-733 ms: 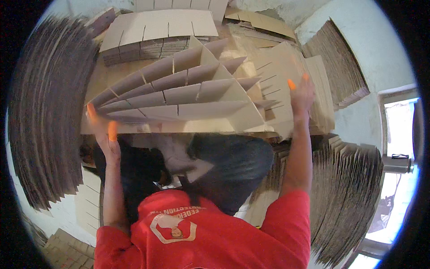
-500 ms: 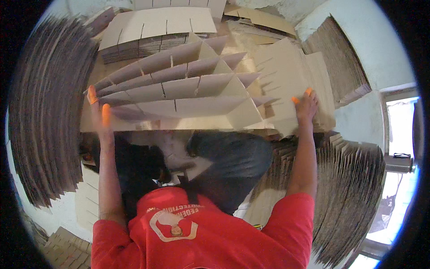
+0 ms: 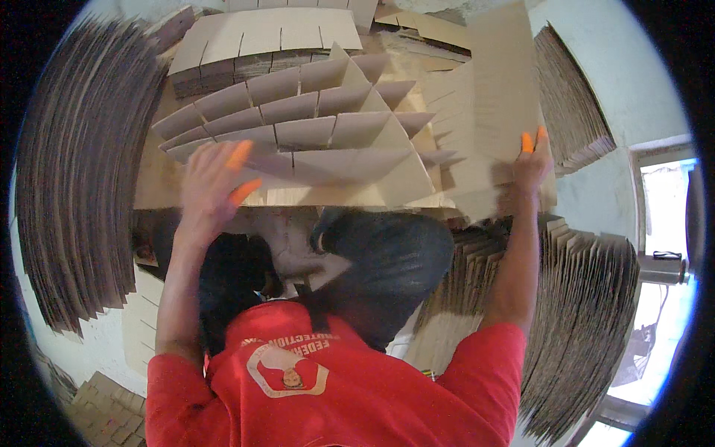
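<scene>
Across tabletop, slotted cardboard strips stand interlocked with crosspiece; left hand, blurred, at near-left end, thumb and finger parted, nothing grasped; right hand pinches blurred cardboard sheet near its right edge.

The brown divider is stood on edge, its four slotted strips fanned out rightward and crossed near their right ends by a fifth strip. To its right, a brown sheet, motion-blurred, is held raised.
</scene>
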`<action>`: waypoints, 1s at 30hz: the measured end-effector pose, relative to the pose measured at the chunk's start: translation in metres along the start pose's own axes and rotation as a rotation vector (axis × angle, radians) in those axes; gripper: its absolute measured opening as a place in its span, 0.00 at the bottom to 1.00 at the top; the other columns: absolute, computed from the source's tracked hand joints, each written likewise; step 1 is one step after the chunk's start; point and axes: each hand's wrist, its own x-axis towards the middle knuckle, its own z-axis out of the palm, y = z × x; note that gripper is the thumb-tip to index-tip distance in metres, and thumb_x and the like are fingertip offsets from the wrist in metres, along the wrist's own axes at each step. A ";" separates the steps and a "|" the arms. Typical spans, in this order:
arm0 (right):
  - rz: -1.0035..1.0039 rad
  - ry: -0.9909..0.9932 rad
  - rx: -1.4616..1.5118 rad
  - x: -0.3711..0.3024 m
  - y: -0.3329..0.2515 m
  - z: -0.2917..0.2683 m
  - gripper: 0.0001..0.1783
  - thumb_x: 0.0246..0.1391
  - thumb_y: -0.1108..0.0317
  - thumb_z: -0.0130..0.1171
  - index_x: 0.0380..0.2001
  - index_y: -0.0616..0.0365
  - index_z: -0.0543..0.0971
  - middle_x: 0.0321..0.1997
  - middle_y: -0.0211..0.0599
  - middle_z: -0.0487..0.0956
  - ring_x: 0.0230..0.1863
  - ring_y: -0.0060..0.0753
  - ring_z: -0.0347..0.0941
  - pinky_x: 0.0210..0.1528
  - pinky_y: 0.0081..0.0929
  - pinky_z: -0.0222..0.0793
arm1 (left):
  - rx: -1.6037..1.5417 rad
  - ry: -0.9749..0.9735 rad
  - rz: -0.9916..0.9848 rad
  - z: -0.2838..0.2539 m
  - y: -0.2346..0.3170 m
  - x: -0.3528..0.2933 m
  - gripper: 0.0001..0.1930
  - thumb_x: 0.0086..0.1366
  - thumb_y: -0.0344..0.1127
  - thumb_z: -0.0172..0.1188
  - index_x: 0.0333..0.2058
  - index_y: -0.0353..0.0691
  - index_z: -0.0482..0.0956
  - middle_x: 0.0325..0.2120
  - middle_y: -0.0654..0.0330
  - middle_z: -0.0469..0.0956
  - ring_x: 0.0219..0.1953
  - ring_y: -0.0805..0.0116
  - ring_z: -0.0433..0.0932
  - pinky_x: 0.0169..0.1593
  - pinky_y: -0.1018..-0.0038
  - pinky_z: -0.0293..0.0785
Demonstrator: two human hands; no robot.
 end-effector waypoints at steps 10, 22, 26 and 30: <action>-0.395 -0.411 0.153 0.038 -0.188 -0.061 0.32 0.50 0.68 0.65 0.60 0.52 0.71 0.59 0.41 0.74 0.54 0.28 0.73 0.54 0.27 0.67 | -0.231 -0.005 -0.019 0.047 0.042 0.023 0.05 0.51 0.30 0.63 0.27 0.40 0.77 0.22 0.58 0.76 0.25 0.57 0.74 0.28 0.64 0.71; -0.343 -0.512 0.411 0.025 -0.194 -0.027 0.34 0.50 0.72 0.65 0.62 0.49 0.69 0.61 0.40 0.73 0.62 0.29 0.66 0.61 0.28 0.62 | -0.290 -0.081 -0.046 0.043 0.052 0.030 0.06 0.54 0.35 0.64 0.27 0.41 0.77 0.21 0.56 0.76 0.26 0.55 0.76 0.28 0.62 0.72; -0.286 -0.668 0.280 0.015 -0.207 -0.031 0.34 0.50 0.72 0.65 0.62 0.52 0.69 0.61 0.40 0.72 0.63 0.30 0.66 0.62 0.28 0.61 | -0.234 -0.143 -0.071 0.037 0.046 0.043 0.09 0.55 0.39 0.65 0.29 0.41 0.78 0.22 0.54 0.77 0.27 0.53 0.77 0.29 0.61 0.73; -0.309 -0.614 0.308 0.014 -0.196 -0.023 0.33 0.51 0.70 0.64 0.62 0.51 0.68 0.61 0.42 0.73 0.62 0.31 0.67 0.62 0.29 0.61 | -0.076 0.113 -0.015 0.044 0.029 0.079 0.11 0.53 0.40 0.66 0.32 0.40 0.80 0.26 0.51 0.79 0.31 0.51 0.78 0.34 0.58 0.75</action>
